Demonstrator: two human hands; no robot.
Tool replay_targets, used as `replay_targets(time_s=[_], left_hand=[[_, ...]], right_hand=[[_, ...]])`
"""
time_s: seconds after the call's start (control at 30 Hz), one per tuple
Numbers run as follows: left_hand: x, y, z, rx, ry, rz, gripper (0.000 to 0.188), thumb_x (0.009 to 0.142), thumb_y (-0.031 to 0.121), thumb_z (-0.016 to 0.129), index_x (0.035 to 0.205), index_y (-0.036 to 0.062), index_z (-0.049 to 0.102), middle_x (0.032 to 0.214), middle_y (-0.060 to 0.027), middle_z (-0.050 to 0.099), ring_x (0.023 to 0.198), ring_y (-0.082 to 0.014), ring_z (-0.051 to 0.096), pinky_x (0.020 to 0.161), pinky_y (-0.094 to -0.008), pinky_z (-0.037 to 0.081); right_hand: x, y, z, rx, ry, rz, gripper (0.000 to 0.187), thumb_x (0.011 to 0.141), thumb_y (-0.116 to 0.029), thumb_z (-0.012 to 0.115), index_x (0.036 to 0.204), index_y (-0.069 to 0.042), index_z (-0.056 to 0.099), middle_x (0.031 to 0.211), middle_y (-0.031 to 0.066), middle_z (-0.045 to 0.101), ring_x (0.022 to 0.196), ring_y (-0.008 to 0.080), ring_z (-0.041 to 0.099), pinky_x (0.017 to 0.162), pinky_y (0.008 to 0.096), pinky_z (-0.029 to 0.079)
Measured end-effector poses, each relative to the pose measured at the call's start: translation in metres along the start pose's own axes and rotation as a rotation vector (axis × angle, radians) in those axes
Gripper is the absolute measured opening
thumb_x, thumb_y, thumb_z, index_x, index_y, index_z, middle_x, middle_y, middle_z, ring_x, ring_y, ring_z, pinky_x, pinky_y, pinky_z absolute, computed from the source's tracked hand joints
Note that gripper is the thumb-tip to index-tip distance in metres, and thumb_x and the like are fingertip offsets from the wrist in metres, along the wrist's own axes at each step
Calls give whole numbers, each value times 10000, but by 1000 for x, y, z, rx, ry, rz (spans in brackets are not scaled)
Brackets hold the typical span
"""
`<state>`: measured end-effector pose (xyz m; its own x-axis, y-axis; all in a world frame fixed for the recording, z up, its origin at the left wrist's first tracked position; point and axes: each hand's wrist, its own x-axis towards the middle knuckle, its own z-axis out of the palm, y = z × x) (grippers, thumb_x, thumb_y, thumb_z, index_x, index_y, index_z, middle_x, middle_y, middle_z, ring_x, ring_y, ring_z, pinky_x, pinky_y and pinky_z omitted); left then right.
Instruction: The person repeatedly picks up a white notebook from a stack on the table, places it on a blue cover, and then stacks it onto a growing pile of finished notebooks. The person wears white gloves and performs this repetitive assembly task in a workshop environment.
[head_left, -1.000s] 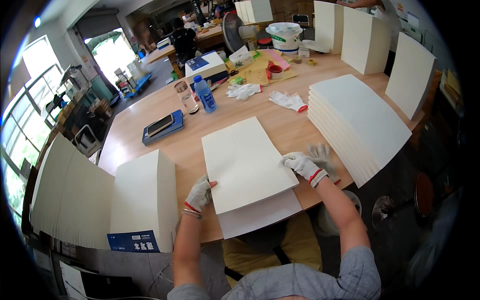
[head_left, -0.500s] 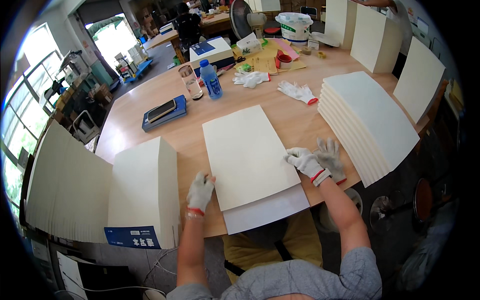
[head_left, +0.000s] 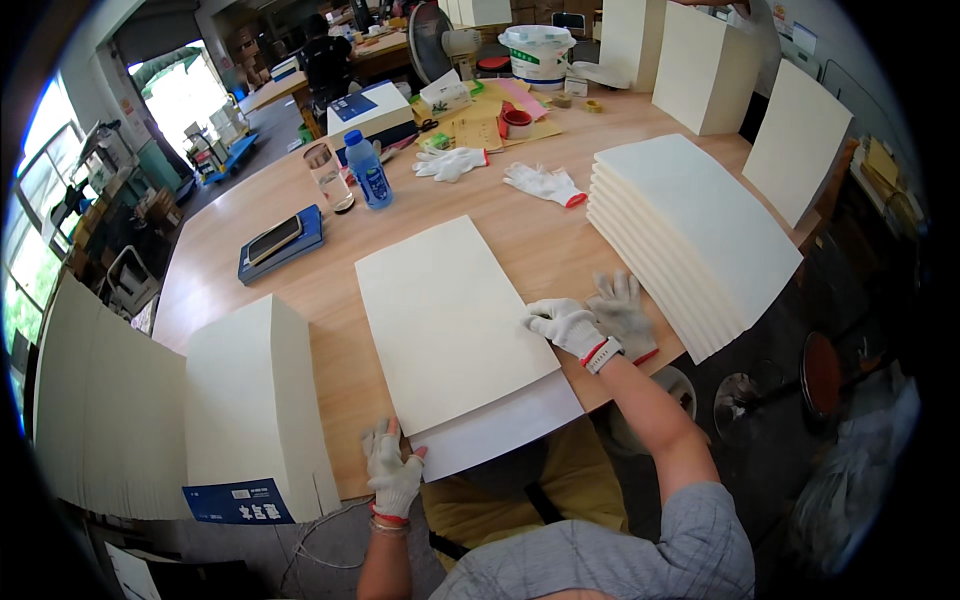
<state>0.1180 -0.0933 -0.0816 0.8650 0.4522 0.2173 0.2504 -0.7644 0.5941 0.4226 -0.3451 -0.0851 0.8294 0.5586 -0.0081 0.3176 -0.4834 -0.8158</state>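
Observation:
A cream paper block (head_left: pixel 450 320) lies before me, over a white sheet (head_left: pixel 500 425) that sticks out at its near edge. My left hand (head_left: pixel 392 470), in a pale work glove with bare thumb tip, is open beside the near left corner of the white sheet. My right hand (head_left: pixel 565 328), gloved and with a watch at the wrist, has its fingers closed at the right edge of the cream block. Beside it rests a loose grey-white glove (head_left: pixel 622 315). The fingertips of the right hand are partly hidden.
Tall cream paper stacks (head_left: pixel 235 390) stand at the left, one with a blue label. A fanned paper pile (head_left: pixel 690 230) sits at the right. Farther back are a blue bottle (head_left: pixel 368 172), a tumbler (head_left: pixel 330 180), a phone (head_left: pixel 275 240) and white gloves (head_left: pixel 545 184).
My left hand has moved nearer to me along the left edge, and its fingers have spread. My right hand stays at the right edge of the block. The whole view has shifted slightly.

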Motion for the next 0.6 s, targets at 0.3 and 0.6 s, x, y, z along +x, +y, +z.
replay_targets(time_s=[0.3,0.6], left_hand=[[-1,-4,1,82,10,68,693,680,131,787,1309,3,525,1344,-286,492,1274,-488,392,1069,-511,331],[32,74,-30,188,-297,548,1004,577,345,864,1404,38,384,1401,-273,406,1086,-442,545,949,-478,460]], right_hand=[[-2,-5,-1,-69,18,-18,302,889,-289,644,1063,-44,673,933,158,700,841,274,662,749,340,504],[-65,-48,-17,-81,-69,-446,321,930,-310,588,1028,-16,673,943,173,680,885,319,641,795,363,500]])
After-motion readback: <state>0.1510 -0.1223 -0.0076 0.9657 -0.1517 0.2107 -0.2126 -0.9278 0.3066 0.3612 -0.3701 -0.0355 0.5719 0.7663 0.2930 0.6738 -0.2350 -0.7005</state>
